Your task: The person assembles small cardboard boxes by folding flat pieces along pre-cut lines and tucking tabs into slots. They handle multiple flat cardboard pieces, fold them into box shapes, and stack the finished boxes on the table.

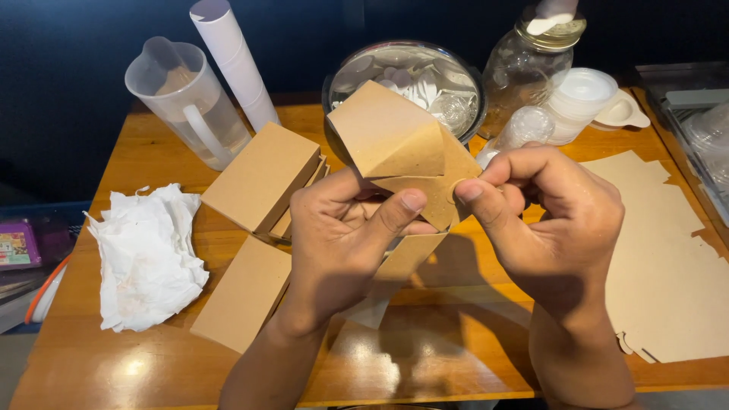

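Both hands met over the wooden table [114, 364], pinching a half-folded brown cardboard box [395, 144]. The left hand [342, 243] gripped it from below, thumb pressed on a lower flap; the right hand [554, 220] clamped thumb and forefinger on the flap's right edge. The box rose up and leftward from the fingertips. Finished boxes [258, 178] lay left of the fingers, flat cardboard sheets [668, 281] right.
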